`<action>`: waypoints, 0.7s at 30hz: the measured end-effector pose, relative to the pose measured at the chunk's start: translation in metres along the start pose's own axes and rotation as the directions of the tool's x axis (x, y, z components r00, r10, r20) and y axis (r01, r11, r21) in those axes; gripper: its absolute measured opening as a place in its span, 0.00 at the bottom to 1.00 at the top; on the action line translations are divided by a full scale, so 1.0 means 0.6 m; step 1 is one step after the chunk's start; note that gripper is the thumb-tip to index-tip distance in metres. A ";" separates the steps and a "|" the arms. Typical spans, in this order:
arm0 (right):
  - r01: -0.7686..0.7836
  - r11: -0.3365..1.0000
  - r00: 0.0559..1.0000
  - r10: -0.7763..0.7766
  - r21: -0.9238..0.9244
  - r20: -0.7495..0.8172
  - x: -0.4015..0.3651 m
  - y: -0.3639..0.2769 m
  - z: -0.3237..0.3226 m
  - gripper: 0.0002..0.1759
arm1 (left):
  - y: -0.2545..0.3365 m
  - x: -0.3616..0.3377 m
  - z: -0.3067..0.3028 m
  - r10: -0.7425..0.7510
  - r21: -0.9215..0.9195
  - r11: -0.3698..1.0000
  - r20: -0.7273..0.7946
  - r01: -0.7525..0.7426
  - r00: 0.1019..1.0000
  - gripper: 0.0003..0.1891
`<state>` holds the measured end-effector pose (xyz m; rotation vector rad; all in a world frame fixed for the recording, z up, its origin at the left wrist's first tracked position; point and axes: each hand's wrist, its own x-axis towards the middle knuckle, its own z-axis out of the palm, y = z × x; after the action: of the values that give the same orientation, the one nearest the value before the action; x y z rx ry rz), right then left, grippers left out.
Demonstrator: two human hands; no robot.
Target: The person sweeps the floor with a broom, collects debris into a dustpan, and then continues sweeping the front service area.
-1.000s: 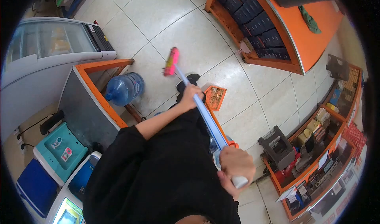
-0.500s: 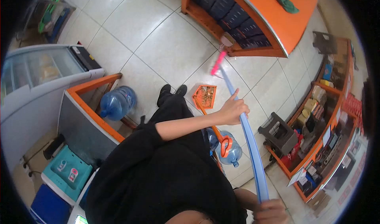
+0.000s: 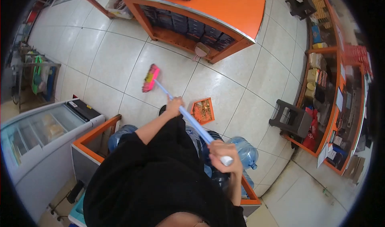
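A broom with a pale blue handle (image 3: 196, 126) slants from near my body to the floor. Its pink and yellow head (image 3: 150, 78) rests on the white tiles ahead of me. My left hand (image 3: 175, 106) wraps round the middle of the handle. Close to the handle's white-tipped end, my right hand (image 3: 225, 155) is closed on it. An orange dustpan (image 3: 203, 110) with brownish debris inside lies on the floor, just right of my left hand. My arm and the broom hide the dustpan's handle.
Large blue water bottles (image 3: 243, 151) stand close by on my right, another bottle (image 3: 120, 135) on my left. An orange-topped counter (image 3: 224, 2) is ahead. A dark stool (image 3: 292, 121) stands by shelves (image 3: 317, 102) at right; a glass-topped freezer (image 3: 48, 127) is at left.
The broom head has swung left, away from the counter's corner to the open tiles. Both hands stay on the handle; my right hand has come forward and up. The view has turned.
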<state>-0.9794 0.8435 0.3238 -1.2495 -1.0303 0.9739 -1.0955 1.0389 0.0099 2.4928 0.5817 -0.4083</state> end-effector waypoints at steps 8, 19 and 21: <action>-0.177 0.971 0.765 0.032 -0.162 -0.644 -0.027 -0.135 -0.060 0.09 | 0.252 0.152 0.011 0.529 -0.328 0.822 0.138 -0.465 0.838 0.07; 0.135 0.931 0.896 -0.261 -0.339 -0.360 0.062 -0.293 -0.070 0.12 | 0.416 0.125 -0.194 0.770 -0.489 0.551 -0.014 -0.676 0.638 0.04; 0.351 0.899 0.801 -0.433 -0.262 -0.414 0.059 -0.309 -0.072 0.16 | 0.385 0.119 -0.229 0.780 -0.446 0.552 -0.022 -0.705 0.625 0.04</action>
<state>-0.9255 0.8519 0.5097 -1.2586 -0.9482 0.2393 -0.9004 0.9642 0.1929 1.9975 -0.4685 -0.1329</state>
